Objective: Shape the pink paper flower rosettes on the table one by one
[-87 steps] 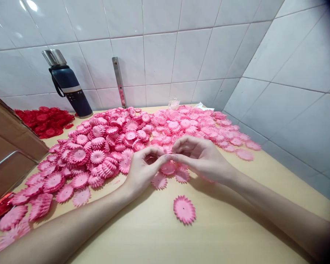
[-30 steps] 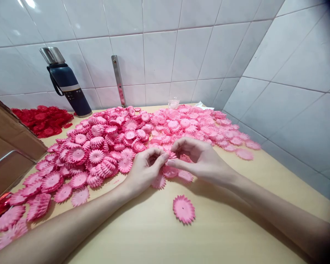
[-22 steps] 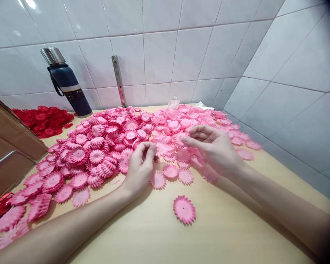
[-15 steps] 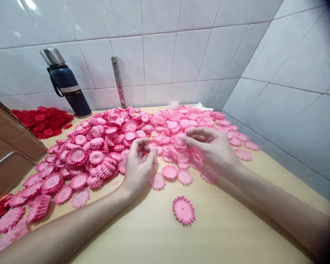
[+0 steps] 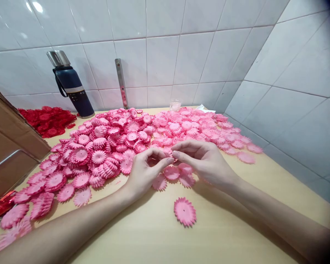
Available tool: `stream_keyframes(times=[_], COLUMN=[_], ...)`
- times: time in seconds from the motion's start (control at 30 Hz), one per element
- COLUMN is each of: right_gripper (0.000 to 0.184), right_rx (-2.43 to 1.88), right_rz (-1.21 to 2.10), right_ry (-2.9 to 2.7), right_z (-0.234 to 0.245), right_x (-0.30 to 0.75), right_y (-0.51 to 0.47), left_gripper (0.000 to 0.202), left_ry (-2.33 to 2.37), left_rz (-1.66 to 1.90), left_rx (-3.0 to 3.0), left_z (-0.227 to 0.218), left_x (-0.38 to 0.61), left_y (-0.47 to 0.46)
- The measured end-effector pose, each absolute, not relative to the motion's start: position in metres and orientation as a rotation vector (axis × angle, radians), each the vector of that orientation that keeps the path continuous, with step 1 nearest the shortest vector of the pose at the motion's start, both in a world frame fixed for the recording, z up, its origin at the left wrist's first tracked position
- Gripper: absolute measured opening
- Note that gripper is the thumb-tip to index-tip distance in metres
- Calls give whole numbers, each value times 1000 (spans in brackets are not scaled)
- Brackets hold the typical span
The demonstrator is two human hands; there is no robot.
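Observation:
Fingertip to fingertip, my left hand (image 5: pixel 145 169) and my right hand (image 5: pixel 206 161) are closed in a pinch over the front of a heap. A pink petal disc (image 5: pixel 167 151) with a toothed edge shows between their fingers, mostly covered by them. Several similar discs lie just below the hands, among them a pale pink disc (image 5: pixel 171 172). Nearer to me, one darker-edged pink disc (image 5: pixel 184 212) with a small centre hole lies flat by itself on the table (image 5: pixel 143 234).
Heaped deep-pink discs (image 5: pixel 99 157) spread to the left, paler pink discs (image 5: pixel 209 126) to the right. Behind stand a dark blue flask (image 5: pixel 76 90) and a small clear cup (image 5: pixel 175 105). Red discs (image 5: pixel 48 121), a cardboard box (image 5: pixel 13 135) and a red wrapper (image 5: pixel 1 205) sit left. Tiled walls bound the table.
My hands have come together; they were apart, with the left fingers spread and the right at a pale disc. The lone disc has stayed on the table. The view has shifted slightly.

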State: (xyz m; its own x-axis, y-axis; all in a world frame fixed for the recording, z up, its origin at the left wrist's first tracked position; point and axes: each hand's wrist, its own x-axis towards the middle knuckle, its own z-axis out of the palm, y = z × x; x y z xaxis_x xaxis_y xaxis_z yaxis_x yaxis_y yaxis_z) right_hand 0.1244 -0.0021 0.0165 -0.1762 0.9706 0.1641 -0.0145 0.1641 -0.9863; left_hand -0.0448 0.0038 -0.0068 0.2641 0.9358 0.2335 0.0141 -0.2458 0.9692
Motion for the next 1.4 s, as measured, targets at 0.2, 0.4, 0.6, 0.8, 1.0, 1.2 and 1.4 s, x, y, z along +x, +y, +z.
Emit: stream_keyframes(times=[0.2,0.4,0.6,0.8,1.0,1.2,1.4], right_gripper=[30,29,29,28,28,27,30], right_rx=[-1003,-1021,-1015,-1007,-1023,-1023,-989], right_rz=[1221,1264,1237,1242,1290,1263,1216], right_ry=[-1399,-1383,-1417,-1449,-1429,-1408,-1508], right_z=[16,14,12,13,15,13,16], right_x=[127,129,131,128,128,129,126], right_y=[0,0,2,1,1,3,-1], left_gripper=[21,18,20,19,19,16,17], left_ry=[983,986,1008,977,995,998,993], left_rz=[1137,1143,1108,1127,1124,1134,1088], left_rx=[1567,1545,1551,1545,1539,1535,1573], left_z=[-4,-5,-3,-3,-2,-1,-2], left_x=[-44,-44,-45,-46,-46,-45,-46], left_y=[3,4,4,4,4,5,5])
